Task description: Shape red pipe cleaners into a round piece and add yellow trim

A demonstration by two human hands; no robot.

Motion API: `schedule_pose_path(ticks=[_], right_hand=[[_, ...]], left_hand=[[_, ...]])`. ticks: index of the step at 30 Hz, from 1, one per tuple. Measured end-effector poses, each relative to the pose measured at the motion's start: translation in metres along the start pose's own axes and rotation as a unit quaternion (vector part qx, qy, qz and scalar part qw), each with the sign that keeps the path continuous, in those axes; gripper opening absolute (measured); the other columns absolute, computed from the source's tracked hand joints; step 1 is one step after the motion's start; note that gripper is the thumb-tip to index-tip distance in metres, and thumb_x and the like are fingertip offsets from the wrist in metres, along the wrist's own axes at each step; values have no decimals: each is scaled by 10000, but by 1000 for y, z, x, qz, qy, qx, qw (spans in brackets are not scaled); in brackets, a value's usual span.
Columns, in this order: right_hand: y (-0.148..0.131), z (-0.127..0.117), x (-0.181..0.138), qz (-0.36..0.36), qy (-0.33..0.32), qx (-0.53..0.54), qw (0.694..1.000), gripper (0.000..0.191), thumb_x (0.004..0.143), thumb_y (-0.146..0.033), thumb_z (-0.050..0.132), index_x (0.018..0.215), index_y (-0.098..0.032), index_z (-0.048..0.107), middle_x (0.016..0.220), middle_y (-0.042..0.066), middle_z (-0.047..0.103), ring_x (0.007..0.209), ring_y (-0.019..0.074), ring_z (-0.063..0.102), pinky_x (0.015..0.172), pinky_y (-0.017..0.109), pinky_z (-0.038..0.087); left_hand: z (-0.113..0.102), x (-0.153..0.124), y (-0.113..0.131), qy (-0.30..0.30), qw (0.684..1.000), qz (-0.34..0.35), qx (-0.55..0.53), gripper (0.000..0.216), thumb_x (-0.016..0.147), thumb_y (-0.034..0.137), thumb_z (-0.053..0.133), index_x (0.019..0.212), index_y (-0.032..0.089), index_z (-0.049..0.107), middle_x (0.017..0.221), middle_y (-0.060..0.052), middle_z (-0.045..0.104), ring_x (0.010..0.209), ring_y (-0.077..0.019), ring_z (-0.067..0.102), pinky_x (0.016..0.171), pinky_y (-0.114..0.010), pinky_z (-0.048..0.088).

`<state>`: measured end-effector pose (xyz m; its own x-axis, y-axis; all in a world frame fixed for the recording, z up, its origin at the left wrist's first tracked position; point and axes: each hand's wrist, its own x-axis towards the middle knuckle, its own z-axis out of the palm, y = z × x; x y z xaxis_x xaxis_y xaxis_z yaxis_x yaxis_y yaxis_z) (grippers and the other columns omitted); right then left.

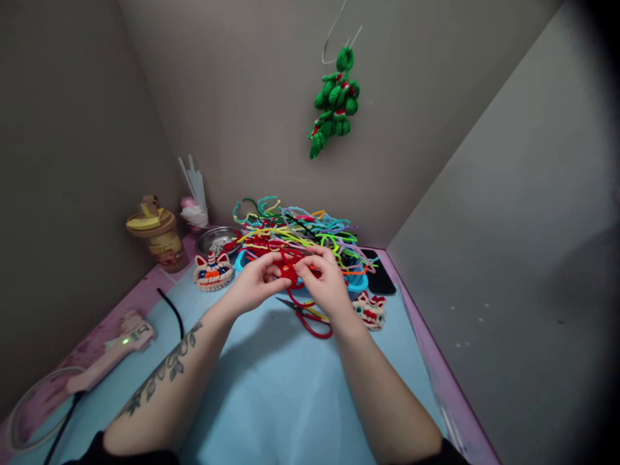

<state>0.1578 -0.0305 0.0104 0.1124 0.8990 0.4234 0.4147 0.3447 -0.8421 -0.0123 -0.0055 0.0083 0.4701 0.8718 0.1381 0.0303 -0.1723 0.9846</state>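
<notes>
Both hands are raised in front of a blue basket (359, 282) heaped with colourful cords (310, 226). My left hand (259, 279) is closed by thumb and fingers on the left side of a red cord piece (289, 274), which looks knotted or woven, with loops standing above it. On its right side, my right hand (325, 284) pinches the same piece. A red strand hangs down beneath it. Just below lie scissors (317, 334) with red handles, near my right wrist. What my fingertips cover cannot be seen.
Cord lion faces lie left (213, 271) and right (371, 311). A metal bowl (217, 240), a lidded cup (162, 239) and a cup of white sticks (194, 203) stand back left. At left lies a corded glue gun (116, 352); a dark phone (381, 274) is at right. Green cord work (336, 103) hangs above.
</notes>
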Motion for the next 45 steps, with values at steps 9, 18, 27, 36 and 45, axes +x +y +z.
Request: schedule_pose_path(ticks=[9,18,27,36,45], right_hand=[[-1,-3,1,-5,1,-32,999,149,739,-270,658,617,-207,602,985,58,544,1080,232,517,963,381,379],[-4,-17,5,104,20,268,957,257,776,-409,625,681,-213,488,515,-69,508,481,86,453,516,220,381],[20,-27,22,173,197,403,877,292,653,-389,730,735,-211,513,613,-49,627,583,92,603,600,217,490],[12,-10,8,54,-19,66,996,124,714,-321,670,730,-201,695,784,20,610,733,159,567,680,294,460],[7,-1,3,-16,-5,49,999,36,715,-255,713,747,-241,722,933,38,542,994,203,561,915,360,443]], left_hand=[[6,-6,7,-21,996,-2,85,410,718,297,686,1099,201,569,676,34,538,608,-113,520,541,-208,395],[11,-3,-3,-109,989,-61,76,442,690,268,712,1108,179,600,635,35,566,560,-109,509,528,-212,379],[13,-1,-10,-157,981,-111,17,466,678,317,732,1092,155,591,574,58,543,480,-68,405,477,-188,292],[7,8,-5,180,968,-39,-170,608,644,310,780,1171,151,521,497,113,426,414,-35,316,414,-170,194],[16,1,3,161,968,-41,-190,611,627,280,803,1165,163,538,490,104,468,412,-35,340,423,-171,206]])
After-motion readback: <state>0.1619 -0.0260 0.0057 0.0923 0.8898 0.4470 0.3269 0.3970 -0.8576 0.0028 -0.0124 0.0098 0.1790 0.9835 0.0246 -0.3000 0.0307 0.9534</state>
